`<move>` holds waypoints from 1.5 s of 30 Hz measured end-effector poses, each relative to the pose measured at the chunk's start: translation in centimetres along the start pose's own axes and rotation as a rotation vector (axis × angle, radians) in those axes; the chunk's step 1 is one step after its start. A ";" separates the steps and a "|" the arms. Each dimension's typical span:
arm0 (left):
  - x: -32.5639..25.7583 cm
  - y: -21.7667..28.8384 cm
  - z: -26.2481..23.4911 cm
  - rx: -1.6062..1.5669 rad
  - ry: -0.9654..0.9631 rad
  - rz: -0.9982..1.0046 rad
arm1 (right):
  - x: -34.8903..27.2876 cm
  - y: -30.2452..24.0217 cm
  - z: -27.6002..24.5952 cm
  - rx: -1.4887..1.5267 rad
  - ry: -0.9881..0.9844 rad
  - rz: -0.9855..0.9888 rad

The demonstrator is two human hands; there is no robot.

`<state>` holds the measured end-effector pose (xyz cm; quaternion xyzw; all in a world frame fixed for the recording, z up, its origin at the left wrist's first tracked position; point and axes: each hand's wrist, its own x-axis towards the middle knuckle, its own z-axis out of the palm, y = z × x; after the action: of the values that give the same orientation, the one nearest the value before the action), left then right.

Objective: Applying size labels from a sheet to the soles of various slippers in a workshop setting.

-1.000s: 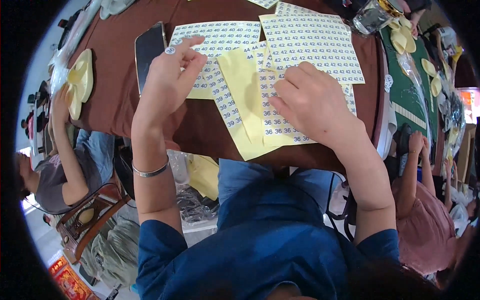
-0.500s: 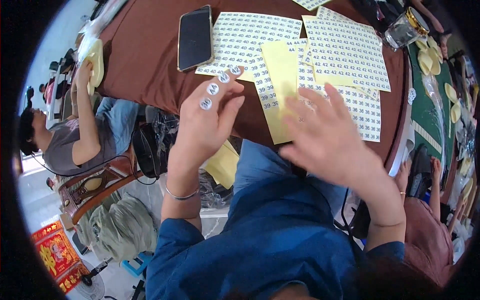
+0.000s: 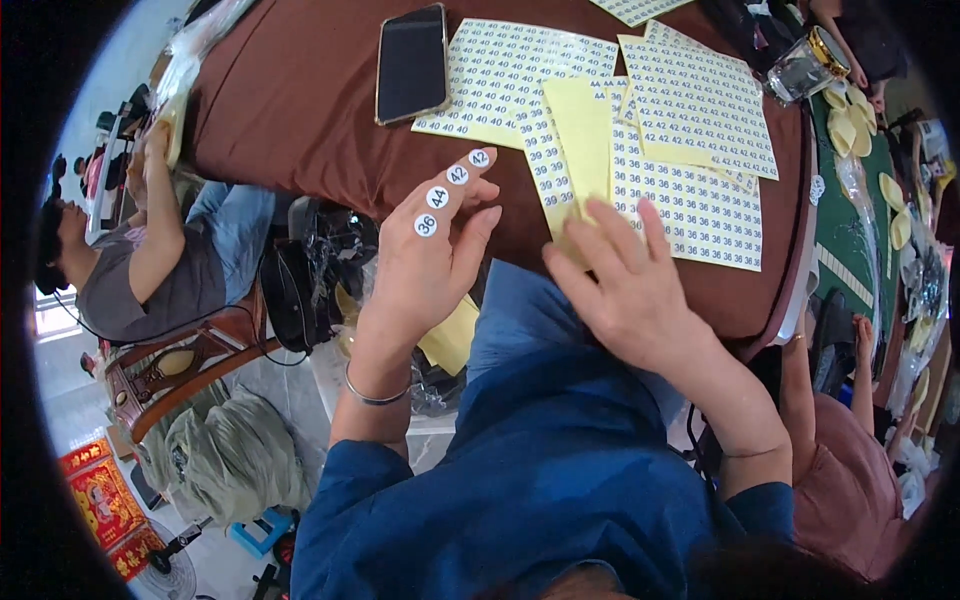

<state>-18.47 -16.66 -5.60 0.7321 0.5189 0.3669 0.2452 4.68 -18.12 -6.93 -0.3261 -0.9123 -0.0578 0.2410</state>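
My left hand [image 3: 425,250] hovers over the near edge of the table with its thumb apart and its index finger stretched out. Several round white number stickers [image 3: 438,196] sit in a row along the back of that finger and hand. My right hand [image 3: 635,290] is spread, palm down, its fingertips over the lower end of a plain yellow strip of backing paper [image 3: 581,125]; whether they touch it I cannot tell. Around the strip lie white sheets of printed number stickers [image 3: 685,205], partly overlapping. Another sticker sheet [image 3: 700,95] lies farther right on yellow backing.
A dark phone [image 3: 412,65] lies on the brown cloth-covered table [image 3: 300,110], left of the sheets. At the far right stands a clear jar with a gold lid [image 3: 808,65]. A person [image 3: 160,260] sits to the left; another in a pink top [image 3: 850,480] is at the right.
My right hand has drawn back toward my body and a little left, off the middle of the sheets. My left hand has hardly moved. The whole view has shifted slightly.
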 end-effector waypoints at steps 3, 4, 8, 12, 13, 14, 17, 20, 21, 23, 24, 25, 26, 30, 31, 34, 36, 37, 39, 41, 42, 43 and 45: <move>-0.5 0.5 0.3 -0.126 0.070 -0.080 | -0.5 0.7 0.0 -0.063 -0.016 0.048; -0.8 0.8 0.2 -0.125 0.063 -0.097 | -1.0 0.9 0.2 -0.037 -0.019 0.053; -2.0 -0.2 1.0 -0.138 0.024 -0.127 | -0.5 0.5 0.2 0.014 -0.030 0.112; -2.4 0.6 1.6 -0.112 -0.065 -0.151 | -0.8 0.7 0.4 0.037 -0.013 0.142; -2.6 0.6 1.8 -0.023 -0.071 -0.059 | -1.0 0.9 0.6 0.036 -0.016 0.144; -2.8 0.5 2.1 -0.025 -0.072 -0.059 | -1.2 1.1 0.8 0.030 0.020 0.117; -3.5 -0.2 3.3 -0.111 -0.064 -0.105 | -1.1 0.8 0.9 0.039 0.094 0.094; -3.2 0.7 4.1 -0.633 0.072 -0.332 | -0.8 0.0 0.6 0.071 0.144 0.092; -2.8 1.1 4.0 -0.636 0.072 -0.333 | -0.8 -0.3 0.4 0.090 0.158 0.085; -2.0 1.4 4.0 -0.764 0.091 -0.384 | -0.8 -0.4 0.0 0.097 0.127 0.087; -1.9 1.2 4.1 -0.822 0.093 -0.391 | -0.8 -0.4 0.0 0.123 0.126 0.082; -1.9 1.0 4.2 -0.822 0.093 -0.392 | -0.8 -0.4 0.1 0.153 0.125 0.076; -1.9 0.7 4.3 -0.821 0.102 -0.370 | -0.6 -0.4 0.0 0.154 0.125 0.076; -1.7 0.4 4.5 -0.815 0.135 -0.329 | 1.4 -0.3 -0.1 0.230 0.182 0.159; -1.7 0.3 4.6 -0.815 0.135 -0.329 | 1.9 0.0 0.3 0.214 0.214 0.161; -1.5 0.3 4.8 -0.867 0.150 -0.320 | 2.6 0.9 1.2 0.147 0.182 0.118; -1.4 0.5 4.6 -0.858 0.149 -0.301 | 2.8 0.8 1.2 0.166 0.184 0.126; -1.4 0.6 4.6 -0.860 0.149 -0.303 | 2.8 0.7 1.3 0.181 0.184 0.136; -1.3 0.8 4.6 -0.719 0.136 -0.246 | 2.5 0.9 1.6 0.194 0.189 0.140; -1.2 0.8 4.4 -0.658 0.127 -0.226 | 2.6 1.0 1.5 0.213 0.200 0.139; -1.2 0.8 4.3 -0.597 0.115 -0.204 | 2.7 1.2 1.4 0.209 0.203 0.131; -1.2 0.9 4.2 -0.598 0.116 -0.204 | 2.8 1.2 1.3 0.203 0.206 0.124; -1.0 1.3 4.1 -0.490 0.099 -0.162 | 2.9 1.2 0.7 0.163 0.159 0.118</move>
<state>-14.64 -17.91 -7.42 0.5879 0.4829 0.4962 0.4182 3.23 -15.33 -6.19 -0.3531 -0.8712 0.0050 0.3411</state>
